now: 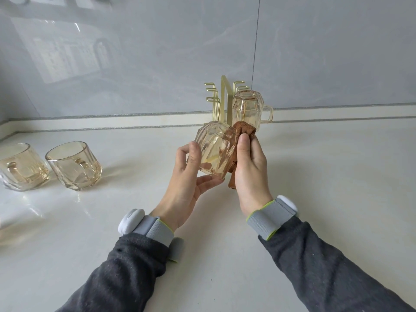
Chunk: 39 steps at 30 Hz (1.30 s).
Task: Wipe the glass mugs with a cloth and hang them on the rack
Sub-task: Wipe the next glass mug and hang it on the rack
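One held mug point(213, 149) sits between our hands, tilted, base up and away, mouth down toward us. Our left hand point(189, 176) curls round its rim and wall; our right hand point(249, 167) pinches the brown cloth point(244, 129) against its right side. Straight beyond, near the counter's point(315, 176) back edge, stands the gold rack point(225, 97), with a hung mug point(247, 109) on its right pegs and its left pegs bare, so we judge the left hand better placed. Toward the left edge stand the outer mug point(22, 165) and the inner mug point(74, 167), upright. We find no readable writing.
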Available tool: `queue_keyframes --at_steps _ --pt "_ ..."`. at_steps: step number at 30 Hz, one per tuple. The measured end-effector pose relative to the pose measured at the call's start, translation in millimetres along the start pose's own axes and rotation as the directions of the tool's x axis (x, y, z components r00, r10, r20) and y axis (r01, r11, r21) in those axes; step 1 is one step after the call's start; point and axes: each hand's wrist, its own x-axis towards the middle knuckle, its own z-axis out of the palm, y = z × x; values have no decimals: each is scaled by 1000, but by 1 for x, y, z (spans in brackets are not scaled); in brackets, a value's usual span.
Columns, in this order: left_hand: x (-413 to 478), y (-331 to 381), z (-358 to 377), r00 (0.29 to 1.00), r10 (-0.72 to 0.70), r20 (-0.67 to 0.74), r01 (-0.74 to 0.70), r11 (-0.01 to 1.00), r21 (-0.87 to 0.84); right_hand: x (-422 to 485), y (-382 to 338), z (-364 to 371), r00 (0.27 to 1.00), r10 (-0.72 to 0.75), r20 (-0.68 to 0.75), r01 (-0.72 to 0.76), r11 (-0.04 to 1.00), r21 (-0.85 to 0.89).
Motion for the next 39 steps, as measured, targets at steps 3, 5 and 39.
queue_keyframes --at_steps 3,5,39 --pt "0 -2 -1 1000 8 -5 -8 1000 11 -1 0 1 1000 -26 15 26 1000 -11" --pt "0 -2 -1 1000 17 -11 -17 1000 -15 -1 0 0 999 -44 28 44 999 -15" --pt "0 6 -4 990 -89 -108 58 964 -260 -11 17 4 583 -574 576 806 496 -322"
